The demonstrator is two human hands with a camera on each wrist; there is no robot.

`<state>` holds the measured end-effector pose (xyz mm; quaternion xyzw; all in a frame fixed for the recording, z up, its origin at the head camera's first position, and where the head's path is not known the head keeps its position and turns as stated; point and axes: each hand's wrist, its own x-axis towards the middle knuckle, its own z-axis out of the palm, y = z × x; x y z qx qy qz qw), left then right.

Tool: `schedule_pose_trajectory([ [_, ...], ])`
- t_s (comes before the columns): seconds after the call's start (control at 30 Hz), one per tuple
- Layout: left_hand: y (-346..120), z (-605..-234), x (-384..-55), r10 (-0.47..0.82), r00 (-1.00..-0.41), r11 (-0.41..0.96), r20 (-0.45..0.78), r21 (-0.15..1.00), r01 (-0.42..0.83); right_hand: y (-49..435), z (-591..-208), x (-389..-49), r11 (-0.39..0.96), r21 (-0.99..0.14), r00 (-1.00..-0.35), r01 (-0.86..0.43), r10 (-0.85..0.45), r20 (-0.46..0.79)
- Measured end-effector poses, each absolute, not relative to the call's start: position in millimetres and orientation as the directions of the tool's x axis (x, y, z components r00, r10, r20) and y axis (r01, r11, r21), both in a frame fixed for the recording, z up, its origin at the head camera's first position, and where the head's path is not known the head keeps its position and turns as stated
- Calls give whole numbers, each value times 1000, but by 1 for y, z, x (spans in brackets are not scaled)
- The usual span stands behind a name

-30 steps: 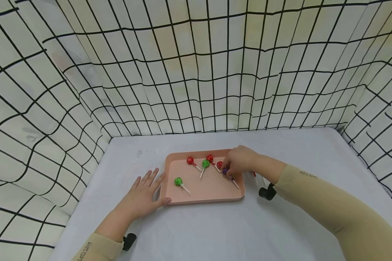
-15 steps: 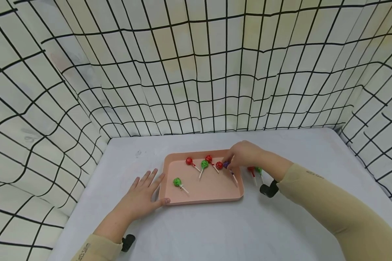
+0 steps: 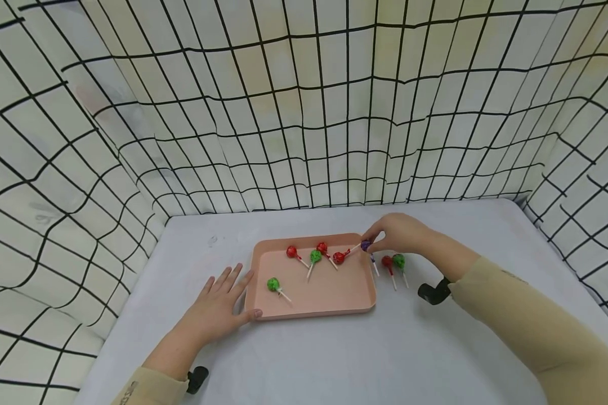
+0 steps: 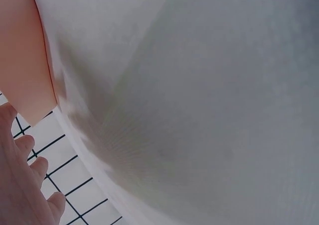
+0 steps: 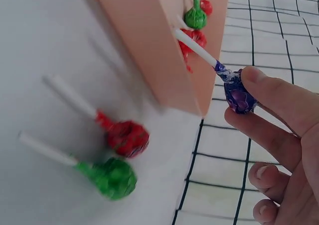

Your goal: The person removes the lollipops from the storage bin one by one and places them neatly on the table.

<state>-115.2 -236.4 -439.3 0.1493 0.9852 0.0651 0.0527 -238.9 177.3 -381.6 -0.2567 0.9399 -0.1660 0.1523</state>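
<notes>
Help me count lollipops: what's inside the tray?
Inside the tray: three red lollipops and two green ones. Whatever lies directly under them is covered; the left hand hides some of the tray's edge.

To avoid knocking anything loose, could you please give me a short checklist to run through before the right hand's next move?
1. Grip: ok. The right hand pinches the purple lollipop by its candy head.
2. Stick clear of the tray: cannot tell. It overlaps the rim in the right wrist view.
3. Left hand at the tray: ok. It lies at the left edge, fingers spread; any pressure cannot be judged.
4. Red lollipop and green lollipop outside the tray: ok. They lie side by side on the table, right of it.
5. Lollipops visible from the left wrist: not ok. None shows.
</notes>
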Motion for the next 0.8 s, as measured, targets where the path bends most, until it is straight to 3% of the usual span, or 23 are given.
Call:
schedule_pose_trajectory([
  [0.53,-236,-437,-114,299,-951,949,-76,127,289,257,-397,-229,846,-404,-862,-347,-458,-217],
  [0.8,-235,-441,-114,305,-949,946,-74,135,294,274,-406,-225,856,-414,-868,-311,-433,-244],
])
